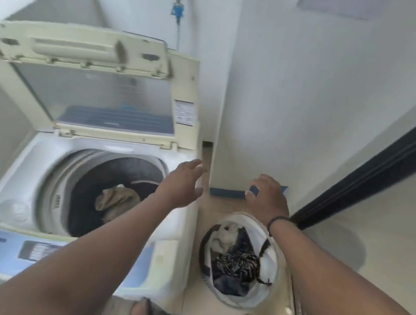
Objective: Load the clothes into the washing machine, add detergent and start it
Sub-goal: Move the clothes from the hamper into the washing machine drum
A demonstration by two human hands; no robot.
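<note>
We take the washing machine [81,181] as the reference. Its lid [85,82] stands raised and folded at the rear, leaving the drum [107,197] exposed. A beige garment [116,199] lies inside the drum, toward its right side. The control panel [33,251] runs along the front edge of the machine.

Our left hand [182,183] hovers over the right rim of the machine, fingers spread and holding nothing. Our right hand [266,198] is to the right of the machine, above the laundry basket [242,261]; its fingers curl downward, and we cannot tell whether they grip anything. A dark band [276,222] circles the right wrist.

The basket stands on the tiled floor [209,312] just beside the machine's right front corner. It contains the remaining clothes [236,257]: white, dark blue and patterned items.
</note>
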